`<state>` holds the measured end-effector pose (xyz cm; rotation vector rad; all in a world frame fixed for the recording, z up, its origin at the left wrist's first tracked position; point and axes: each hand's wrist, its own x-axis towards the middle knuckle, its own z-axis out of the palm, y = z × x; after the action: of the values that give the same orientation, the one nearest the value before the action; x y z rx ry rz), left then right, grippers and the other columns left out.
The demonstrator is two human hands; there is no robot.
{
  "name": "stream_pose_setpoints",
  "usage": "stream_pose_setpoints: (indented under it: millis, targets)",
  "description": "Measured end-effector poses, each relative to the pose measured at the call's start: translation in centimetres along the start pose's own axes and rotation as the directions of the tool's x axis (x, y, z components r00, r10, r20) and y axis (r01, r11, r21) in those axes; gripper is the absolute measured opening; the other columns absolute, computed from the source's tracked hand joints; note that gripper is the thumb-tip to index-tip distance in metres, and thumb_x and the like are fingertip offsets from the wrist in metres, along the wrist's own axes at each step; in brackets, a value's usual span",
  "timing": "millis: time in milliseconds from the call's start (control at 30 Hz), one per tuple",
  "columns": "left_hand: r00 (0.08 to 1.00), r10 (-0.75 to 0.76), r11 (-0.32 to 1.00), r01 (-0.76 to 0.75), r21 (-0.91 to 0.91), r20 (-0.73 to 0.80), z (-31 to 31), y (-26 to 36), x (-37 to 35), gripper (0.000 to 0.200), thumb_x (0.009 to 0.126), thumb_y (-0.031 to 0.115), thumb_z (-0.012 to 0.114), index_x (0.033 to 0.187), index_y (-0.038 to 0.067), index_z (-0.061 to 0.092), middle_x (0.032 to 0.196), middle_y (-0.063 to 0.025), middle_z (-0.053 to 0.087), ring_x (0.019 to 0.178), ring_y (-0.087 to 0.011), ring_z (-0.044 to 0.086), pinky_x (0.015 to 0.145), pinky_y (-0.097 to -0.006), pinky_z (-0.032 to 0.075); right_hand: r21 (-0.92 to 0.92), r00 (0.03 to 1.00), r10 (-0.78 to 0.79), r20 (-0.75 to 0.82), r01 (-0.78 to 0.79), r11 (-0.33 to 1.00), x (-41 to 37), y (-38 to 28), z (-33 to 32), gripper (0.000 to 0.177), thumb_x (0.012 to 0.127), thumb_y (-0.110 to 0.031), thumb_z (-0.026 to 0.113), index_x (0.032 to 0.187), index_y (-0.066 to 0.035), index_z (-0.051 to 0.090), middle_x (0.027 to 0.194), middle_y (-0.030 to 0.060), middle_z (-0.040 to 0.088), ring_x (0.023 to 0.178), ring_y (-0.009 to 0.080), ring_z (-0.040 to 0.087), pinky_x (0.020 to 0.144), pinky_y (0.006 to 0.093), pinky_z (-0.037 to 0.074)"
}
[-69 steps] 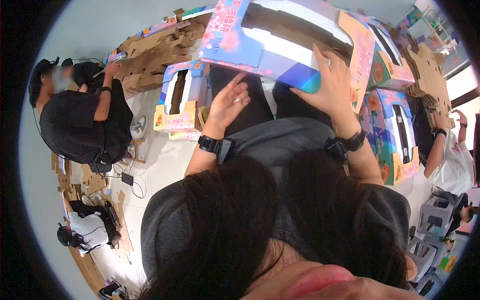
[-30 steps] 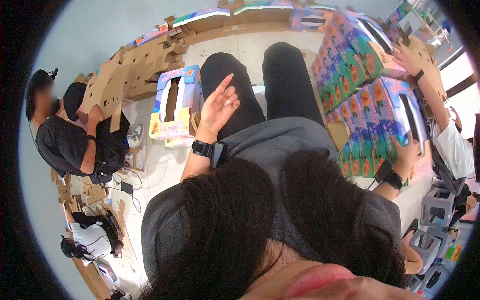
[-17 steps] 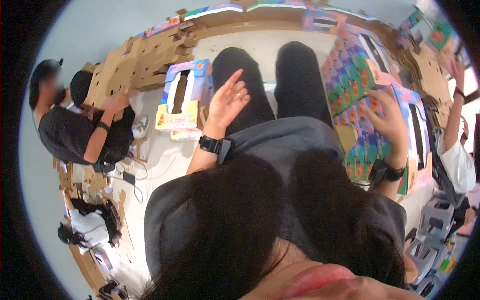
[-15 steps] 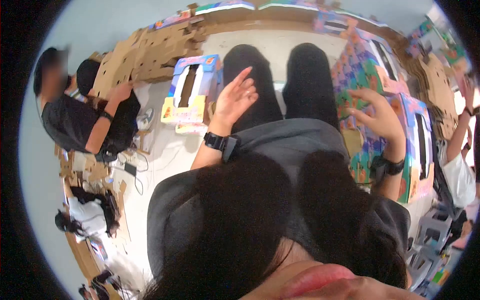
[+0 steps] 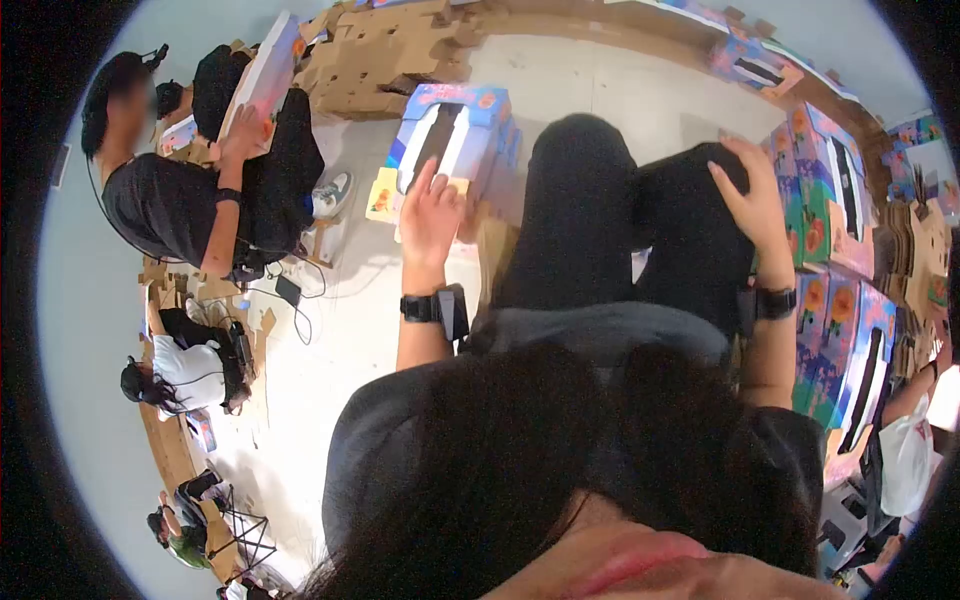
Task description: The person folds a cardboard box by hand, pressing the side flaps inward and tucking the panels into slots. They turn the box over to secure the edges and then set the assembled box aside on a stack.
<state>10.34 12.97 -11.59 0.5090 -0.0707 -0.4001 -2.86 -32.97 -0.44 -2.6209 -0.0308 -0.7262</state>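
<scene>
My left hand [image 5: 432, 222] is in front of a printed carton [image 5: 487, 112] with a dark slot in its top. Its index finger points out, the other fingers are loosely bent, and nothing is in it; the hand overlaps the carton's near end in this view. Beside my right knee, my right hand [image 5: 752, 195] has its thumb and fingers apart and is likewise bare of any object. Closest to it are colourful cartons [image 5: 848, 195] standing in a row on my right, with another slotted carton [image 5: 868, 385] nearer my body. Both wrists wear black bands.
Flattened brown cardboard [image 5: 385, 60] is stacked at the far left. A person [image 5: 170, 215] on the left handles a printed carton [image 5: 268, 75]. Cables and a black adapter [image 5: 288, 290] lie on the floor. More cardboard sheets [image 5: 915, 270] stand at the right, near a white bag [image 5: 905, 460].
My view has swung, shifting the room. My left hand now overlaps the left carton; my right hand has gone from beside the right cartons to my knee. The person at left now handles a carton.
</scene>
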Motion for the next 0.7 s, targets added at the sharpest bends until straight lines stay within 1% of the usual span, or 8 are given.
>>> stream_pose_setpoints:
  millis: [33,100,167,233,333,433,600,700]
  targets:
    - [1.000,0.016,0.999,-0.016,0.041,-0.007,-1.6,0.3,0.5,0.043,0.102,0.026,0.055,0.141,0.009,0.052,0.106,-0.0038,0.061,0.089,-0.0159,0.054,0.087,-0.0348,0.043,0.095,0.996,0.077,0.037,-0.080,0.992,-0.1,-0.1,0.2,0.041,0.089,-0.023,0.073,0.124,-0.004,0.064,0.128,0.0194,0.062,0.122,0.0367,0.057,0.107,0.0421,0.042]
    - [0.947,0.112,0.863,0.058,0.502,-0.302,-4.2,0.1,0.4,0.045,0.101,0.029,0.056,0.142,0.010,0.051,0.111,-0.0036,0.063,0.100,-0.0151,0.058,0.089,-0.0346,0.045,0.082,0.997,0.073,0.003,-0.073,0.994,-0.1,-0.1,0.7,0.041,0.089,-0.022,0.073,0.125,-0.004,0.064,0.129,0.0188,0.062,0.123,0.0361,0.057,0.107,0.0422,0.041]
    - [0.903,0.154,0.325,0.337,0.884,-0.401,-8.4,0.2,1.2,0.065,0.091,0.043,0.067,0.144,0.008,0.048,0.125,-0.0095,0.063,0.116,-0.0228,0.058,0.101,-0.0409,0.042,0.112,0.995,0.099,-0.004,-0.098,0.989,0.4,-0.5,0.8,0.039,0.087,-0.018,0.073,0.123,-0.005,0.065,0.128,0.0188,0.063,0.122,0.0363,0.058,0.108,0.0423,0.041]
    - [0.910,0.191,-0.387,0.414,0.824,-0.367,-12.7,-0.3,1.9,0.082,0.084,0.050,0.073,0.148,0.008,0.043,0.137,-0.0158,0.057,0.128,-0.0306,0.053,0.110,-0.0472,0.037,0.131,0.994,0.109,0.007,-0.109,0.985,1.0,-0.6,0.8,0.038,0.086,-0.015,0.074,0.122,-0.004,0.066,0.128,0.0190,0.063,0.122,0.0355,0.058,0.107,0.0420,0.042]
    - [0.973,0.188,-0.700,0.228,0.677,-0.134,-14.2,-2.1,3.8,0.103,0.076,0.055,0.077,0.155,0.009,0.031,0.154,-0.0239,0.039,0.145,-0.0412,0.033,0.119,-0.0557,0.021,0.194,0.988,0.153,-0.006,-0.149,0.970,1.1,-0.2,0.8,0.037,0.085,-0.012,0.074,0.120,-0.004,0.067,0.127,0.0183,0.063,0.121,0.0346,0.059,0.106,0.0418,0.043]
    - [0.981,0.159,-0.667,0.189,0.721,-0.110,-14.5,-3.1,6.5,0.113,0.073,0.055,0.079,0.158,0.006,0.024,0.159,-0.0271,0.027,0.149,-0.0437,0.021,0.120,-0.0559,0.016,0.213,0.975,0.221,-0.016,-0.212,0.954,1.0,0.2,0.7,0.034,0.085,-0.012,0.074,0.118,-0.004,0.068,0.127,0.0174,0.063,0.121,0.0337,0.059,0.106,0.0415,0.043]
    - [0.844,0.187,-0.667,0.485,0.566,-0.503,-14.5,-3.6,10.7,0.141,0.060,0.060,0.085,0.162,0.010,0.003,0.155,-0.0249,0.037,0.149,-0.0368,0.029,0.122,-0.0600,0.004,0.214,0.956,0.292,-0.018,-0.282,0.935,0.5,0.9,0.2,0.033,0.085,-0.012,0.073,0.118,-0.005,0.069,0.129,0.0153,0.063,0.121,0.0328,0.058,0.107,0.0410,0.043]
    - [0.913,0.219,-0.733,0.387,0.559,-0.345,-16.5,-3.7,10.9,0.131,0.063,0.057,0.084,0.161,0.010,0.011,0.148,-0.0234,0.046,0.137,-0.0338,0.043,0.117,-0.0580,0.020,0.181,0.958,0.285,-0.030,-0.276,0.944,0.5,0.7,0.1,0.033,0.085,-0.013,0.072,0.118,-0.006,0.069,0.128,0.0137,0.064,0.120,0.0323,0.059,0.106,0.0406,0.043]
